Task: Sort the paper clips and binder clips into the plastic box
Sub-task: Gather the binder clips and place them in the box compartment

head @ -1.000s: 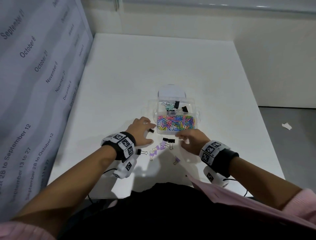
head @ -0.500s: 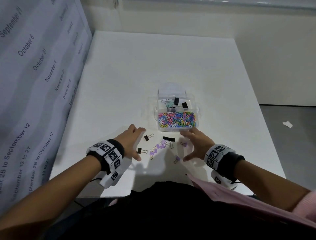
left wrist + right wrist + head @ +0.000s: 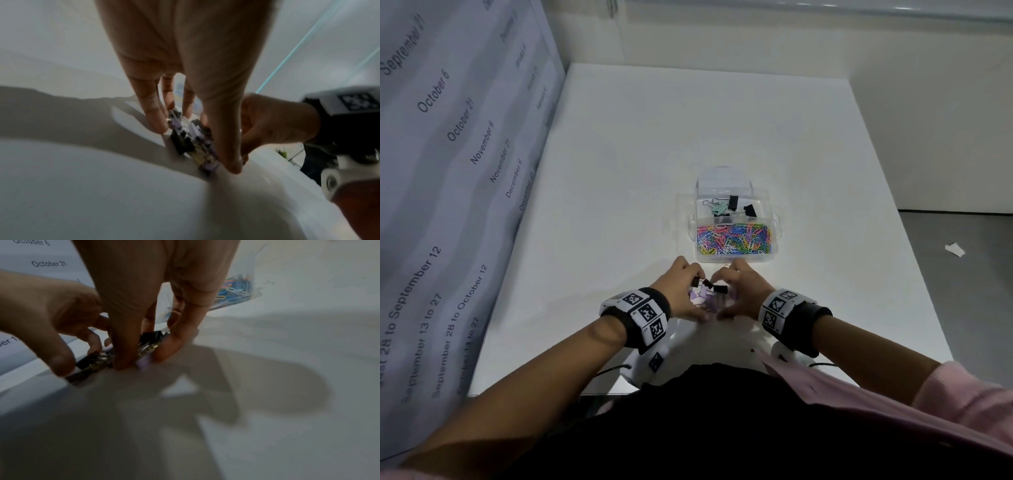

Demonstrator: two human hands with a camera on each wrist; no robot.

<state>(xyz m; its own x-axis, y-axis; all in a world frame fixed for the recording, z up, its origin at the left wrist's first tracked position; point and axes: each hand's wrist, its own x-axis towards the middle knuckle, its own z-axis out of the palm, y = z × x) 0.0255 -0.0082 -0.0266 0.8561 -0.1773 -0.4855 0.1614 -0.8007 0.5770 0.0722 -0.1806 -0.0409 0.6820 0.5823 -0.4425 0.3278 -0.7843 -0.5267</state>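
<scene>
Binder clips (image 3: 709, 293), black and lilac, are lying bunched into one small heap on the white table (image 3: 688, 130), and both hands are closing in on that heap from either side. Left hand (image 3: 681, 291) is cupping it with fingers curved down, fingertips (image 3: 158, 125) touching the tabletop at the heap's edge; right hand (image 3: 739, 291) is mirroring it, thumb and fingers (image 3: 174, 344) pressing against the clips from the other side. Neither hand is pinching a single clip; together they are enclosing the pile. Judgement: the scooping posture is serving to gather the loose clips into one handful rather than carrying them one at a time.

Plastic box (image 3: 734, 258) is standing just beyond the fingertips, lid open at its far side. Its near compartment is holding the coloured paper clips (image 3: 732, 238); the far compartment is holding a few binder clips, black and mint. Judgement: the heap is probably destined for the far compartment, so the lift needs to clear the near one without spilling.

Printed date sheet (image 3: 448, 171) is hanging along the table's left side.
</scene>
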